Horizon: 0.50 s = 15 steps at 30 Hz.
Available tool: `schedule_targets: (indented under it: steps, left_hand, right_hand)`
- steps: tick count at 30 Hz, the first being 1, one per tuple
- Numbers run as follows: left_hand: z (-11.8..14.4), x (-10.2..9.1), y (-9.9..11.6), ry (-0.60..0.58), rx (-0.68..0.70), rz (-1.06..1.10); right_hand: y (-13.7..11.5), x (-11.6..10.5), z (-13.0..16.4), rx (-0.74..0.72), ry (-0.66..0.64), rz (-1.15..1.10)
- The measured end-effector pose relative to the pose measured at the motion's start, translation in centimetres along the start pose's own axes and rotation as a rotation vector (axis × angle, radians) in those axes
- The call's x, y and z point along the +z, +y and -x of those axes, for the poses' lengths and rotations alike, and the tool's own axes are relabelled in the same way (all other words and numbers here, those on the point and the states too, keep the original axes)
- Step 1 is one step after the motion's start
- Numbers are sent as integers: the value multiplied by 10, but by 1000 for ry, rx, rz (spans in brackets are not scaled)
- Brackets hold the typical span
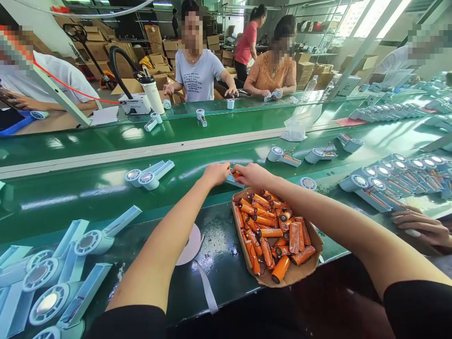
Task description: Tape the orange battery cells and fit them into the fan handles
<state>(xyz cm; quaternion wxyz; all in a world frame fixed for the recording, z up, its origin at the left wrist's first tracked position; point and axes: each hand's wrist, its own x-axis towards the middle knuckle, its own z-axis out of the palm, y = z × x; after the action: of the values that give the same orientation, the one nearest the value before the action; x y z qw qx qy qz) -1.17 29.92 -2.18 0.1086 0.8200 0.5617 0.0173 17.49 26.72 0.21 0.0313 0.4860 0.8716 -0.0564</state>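
Over the green belt, my left hand [216, 174] and my right hand [251, 175] nearly meet at the fingertips. A small orange battery [236, 174] shows at the fingers of my right hand, which are closed on it. My left hand's fingers are pinched together; what they grip is too small to make out. Just under both hands lies the pale blue handle of a fan housing [236, 181], its other end hidden by my right hand. Below my right forearm, a cardboard tray [243, 249] holds many orange wrapped batteries [270, 220] with thin wires.
Left of the tray are a roll of white tape [190, 245] and its loose strip. Fan housings [45, 301] pile up at lower left, with others [148, 179] on the belt [88, 188]. At right, another person's hand [422, 226] is near rows of housings [395, 174]. Co-workers sit across.
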Motion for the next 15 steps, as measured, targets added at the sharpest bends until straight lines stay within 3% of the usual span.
schedule_targets:
  steps: [6, 15]
  left_hand:
    - [-4, 2, 8, 11, -27, 46]
    - [-2, -5, 21, 32, -53, 195]
  right_hand:
    - [-3, 4, -6, 47, -89, 59]
    - [-6, 3, -22, -56, -171, 165]
